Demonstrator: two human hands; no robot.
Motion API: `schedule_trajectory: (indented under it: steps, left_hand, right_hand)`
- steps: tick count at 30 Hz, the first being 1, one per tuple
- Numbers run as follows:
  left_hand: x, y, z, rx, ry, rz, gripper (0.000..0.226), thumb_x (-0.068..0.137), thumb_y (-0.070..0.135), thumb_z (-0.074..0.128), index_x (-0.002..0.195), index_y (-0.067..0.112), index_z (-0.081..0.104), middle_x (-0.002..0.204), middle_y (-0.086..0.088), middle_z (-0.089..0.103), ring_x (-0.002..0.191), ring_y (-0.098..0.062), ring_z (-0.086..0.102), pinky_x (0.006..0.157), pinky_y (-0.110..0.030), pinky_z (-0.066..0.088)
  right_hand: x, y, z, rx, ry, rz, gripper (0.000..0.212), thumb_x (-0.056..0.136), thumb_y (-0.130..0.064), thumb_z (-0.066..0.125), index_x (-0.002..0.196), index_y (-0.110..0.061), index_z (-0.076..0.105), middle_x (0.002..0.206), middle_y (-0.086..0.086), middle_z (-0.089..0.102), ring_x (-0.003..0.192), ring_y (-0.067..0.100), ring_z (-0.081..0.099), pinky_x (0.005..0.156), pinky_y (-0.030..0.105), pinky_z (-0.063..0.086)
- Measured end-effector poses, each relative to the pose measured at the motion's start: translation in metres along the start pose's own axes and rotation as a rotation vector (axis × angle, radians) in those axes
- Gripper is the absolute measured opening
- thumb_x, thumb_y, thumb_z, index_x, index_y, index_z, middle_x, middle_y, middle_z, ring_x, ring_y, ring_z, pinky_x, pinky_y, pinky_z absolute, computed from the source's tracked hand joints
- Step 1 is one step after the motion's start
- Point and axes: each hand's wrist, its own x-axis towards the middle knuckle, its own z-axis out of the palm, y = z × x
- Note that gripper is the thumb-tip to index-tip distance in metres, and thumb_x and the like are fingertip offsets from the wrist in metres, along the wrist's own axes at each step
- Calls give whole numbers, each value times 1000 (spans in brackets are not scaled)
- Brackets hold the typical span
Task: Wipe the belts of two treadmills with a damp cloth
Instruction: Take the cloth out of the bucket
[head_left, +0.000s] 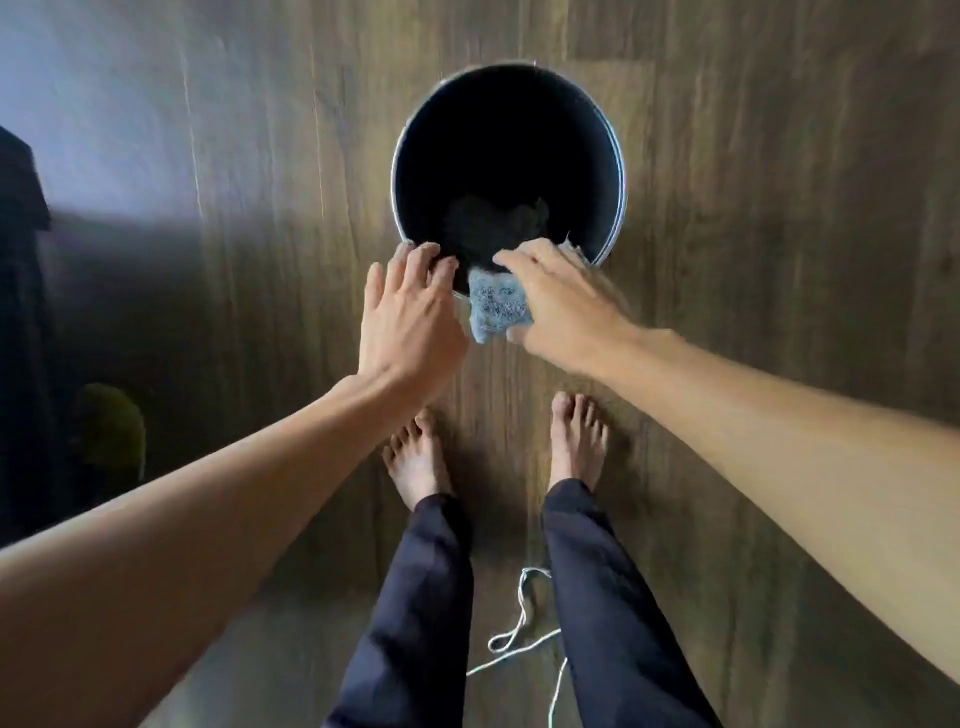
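A grey-blue cloth (497, 310) hangs over the near rim of a dark round bucket (615, 171) that stands on the wooden floor. My right hand (558, 306) grips the cloth from the right, fingers closed over its upper edge at the rim. My left hand (408, 322) is just left of the cloth, fingers apart, its fingertips touching the bucket's near rim. A dark shape lies at the bottom of the bucket; what it is cannot be told. No treadmill is in view.
My bare feet (576, 441) stand on the wood floor just behind the bucket. A thin white cord (519, 629) lies looped between my legs. A dark object (21, 322) and a yellow-green blurred thing (111, 431) sit at the left edge.
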Motion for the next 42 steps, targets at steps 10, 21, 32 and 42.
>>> schedule_trajectory:
  steps: [10,21,32,42]
  left_hand:
    - [2,-18,45,169,78,122,64,83,13,51,145,7,34,158,-12,18,148,-30,0,119,-53,1]
    - [0,-29,46,200,-18,187,78,80,5,40,153,9,10,161,-10,-5,146,-31,-14,118,-54,2]
    - [-10,-20,5,108,-182,99,76,87,7,44,153,11,6,160,-7,-12,146,-26,-17,120,-50,4]
    - [-98,22,-155,8,-174,0,60,92,13,48,148,16,28,158,-5,18,147,-23,8,117,-38,14]
  right_hand:
    - [28,23,31,-265,17,-83,61,80,-36,72,133,-20,46,126,-3,54,120,19,48,110,31,22]
    - [32,26,45,-261,105,-79,41,79,-7,63,118,-14,56,106,1,64,105,25,56,101,31,31]
    - [-9,17,11,-12,74,-62,52,86,-4,60,137,-16,53,129,2,62,118,27,55,95,37,41]
    - [-105,-45,-105,184,-48,167,38,82,-22,71,118,-30,64,101,4,70,92,29,64,72,35,52]
